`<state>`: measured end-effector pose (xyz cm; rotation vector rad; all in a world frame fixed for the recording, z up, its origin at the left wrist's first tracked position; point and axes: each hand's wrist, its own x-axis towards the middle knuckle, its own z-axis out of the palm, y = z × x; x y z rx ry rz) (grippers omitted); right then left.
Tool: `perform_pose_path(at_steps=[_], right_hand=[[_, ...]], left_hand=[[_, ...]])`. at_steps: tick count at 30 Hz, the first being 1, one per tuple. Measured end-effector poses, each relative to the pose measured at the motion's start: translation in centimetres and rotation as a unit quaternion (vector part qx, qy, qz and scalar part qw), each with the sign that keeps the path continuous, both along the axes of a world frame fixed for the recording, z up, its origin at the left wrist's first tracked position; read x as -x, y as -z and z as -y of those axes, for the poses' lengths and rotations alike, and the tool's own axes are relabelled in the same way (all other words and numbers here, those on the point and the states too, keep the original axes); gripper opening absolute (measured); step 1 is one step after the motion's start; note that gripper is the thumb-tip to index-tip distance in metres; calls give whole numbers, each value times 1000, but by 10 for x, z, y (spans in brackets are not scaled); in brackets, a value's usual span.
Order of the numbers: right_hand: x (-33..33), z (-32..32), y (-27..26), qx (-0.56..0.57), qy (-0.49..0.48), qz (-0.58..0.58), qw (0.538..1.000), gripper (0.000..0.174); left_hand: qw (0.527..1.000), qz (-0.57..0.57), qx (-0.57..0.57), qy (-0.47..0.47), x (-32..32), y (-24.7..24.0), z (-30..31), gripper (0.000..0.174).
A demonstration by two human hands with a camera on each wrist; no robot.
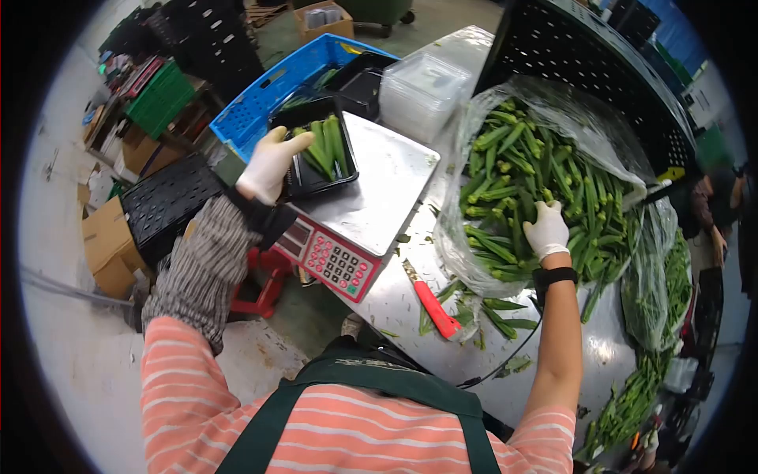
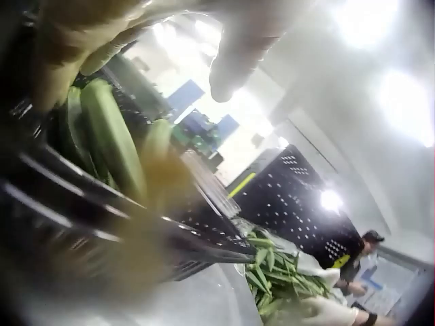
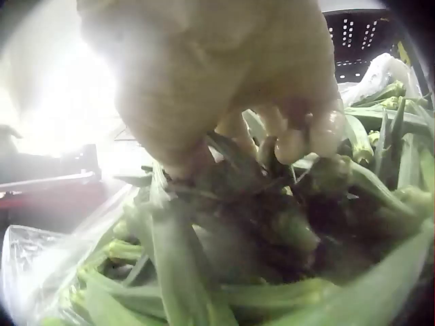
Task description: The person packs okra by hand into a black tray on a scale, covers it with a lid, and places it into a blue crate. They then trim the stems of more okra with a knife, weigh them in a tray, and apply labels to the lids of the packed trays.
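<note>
A black plastic tray (image 1: 353, 178) holding several green okra pods (image 1: 325, 148) sits on a scale's steel platform (image 1: 395, 186). My gloved left hand (image 1: 272, 162) is over the tray's left side, its fingers at the pods. In the left wrist view, the thumb stands well apart from those fingers. On the right, a clear plastic bag (image 1: 454, 257) is spread open around a big heap of okra (image 1: 588, 186). My gloved right hand (image 1: 547, 229) reaches down into this heap, fingertips curled around okra (image 3: 292, 231) in the right wrist view; pods partly hide what they hold.
The scale's red keypad (image 1: 335, 261) faces me. A red-handled knife (image 1: 434, 304) lies on the metal table amid loose pods. Clear lids or boxes (image 1: 422, 87) are stacked behind the scale, beside a blue crate (image 1: 237, 118). A black perforated crate (image 1: 584, 59) stands behind the bag.
</note>
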<state>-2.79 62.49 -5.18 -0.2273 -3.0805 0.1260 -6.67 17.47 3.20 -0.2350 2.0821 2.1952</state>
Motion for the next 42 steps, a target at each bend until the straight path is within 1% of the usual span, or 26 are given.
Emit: perform_pose_path(at_steps=[1, 3, 4, 5, 7, 8, 11, 13, 15, 16, 17, 18, 19, 20, 22, 25, 26, 27, 29, 31, 33, 35, 37, 39, 41, 42], right_hand=[[-6, -2, -3, 23, 0, -3, 1000, 45], [-24, -23, 2, 98, -34, -155, 982, 45], [-37, -22, -18, 245, -14, -191, 951, 40], [-43, -42, -8, 440, 6, -213, 872, 34], [-73, -27, -47, 687, 63, -180, 702, 30], [-82, -28, -45, 746, 4, -153, 648, 34], [-106, 0, -51, 845, -13, -126, 519, 40], [-118, 15, -46, 868, -7, -131, 479, 41], [-129, 34, -41, 845, -18, -156, 511, 39], [-137, 47, -41, 775, -30, -157, 612, 42], [-144, 59, -42, 692, -43, -157, 704, 44], [-149, 65, -31, 553, -145, -188, 798, 51], [-150, 73, -26, 394, -240, -209, 862, 58], [-157, 79, -27, 352, -261, -178, 881, 65], [-162, 85, -44, 281, -303, -104, 905, 80], [-161, 80, -58, 229, -336, 19, 913, 86], [-153, 70, -60, 305, -309, 99, 895, 91], [-145, 51, -51, 361, -311, 96, 874, 88], [-112, 20, -38, 365, -171, -74, 912, 67], [-74, -6, -16, 108, -25, -186, 976, 45], [-47, -23, 6, -1, 31, -95, 995, 38], [-37, -39, 18, -5, 33, -77, 996, 30], [-51, -50, 0, -28, 7, -194, 981, 23], [-79, -48, -41, 68, -2, -277, 959, 15], [-108, -35, -82, 166, 26, -214, 962, 13], [-119, -24, -98, 192, -17, -140, 971, 13]], left_hand=[[995, -49, 57, -59, -15, -11, -14, 42], [998, -65, 14, 20, -47, -28, -28, 46], [995, -70, -29, 59, -61, -26, -36, 45], [990, -57, -80, 97, -79, -32, -54, 44], [981, -36, -77, 173, -102, -13, -80, 42], [977, 21, -59, 204, -110, -7, -100, 38], [933, 124, -162, 298, -132, 27, -146, 34], [888, 170, -239, 353, -142, 40, -170, 41], [819, 241, -350, 387, -149, 63, -191, 50], [817, 242, -349, 390, -149, 65, -200, 50], [761, 319, -409, 390, -148, 65, -208, 53], [696, 393, -462, 384, -148, 66, -213, 57], [695, 394, -460, 387, -147, 69, -212, 57], [693, 379, -482, 379, -146, 74, -209, 56], [696, 371, -520, 329, -145, 83, -209, 45], [768, 360, -453, 274, -145, 85, -187, 39], [770, 358, -452, 274, -145, 89, -181, 39], [786, 352, -449, 238, -144, 95, -176, 37], [802, 342, -447, 199, -144, 97, -172, 35], [775, 325, -516, 170, -145, 93, -169, 33], [774, 322, -522, 159, -146, 91, -173, 33], [787, 311, -501, 179, -147, 93, -173, 32], [786, 304, -511, 170, -147, 93, -171, 33], [831, 258, -461, 172, -145, 88, -171, 36], [823, 248, -476, 187, -142, 88, -179, 40], [856, 210, -421, 213, -141, 83, -186, 43]])
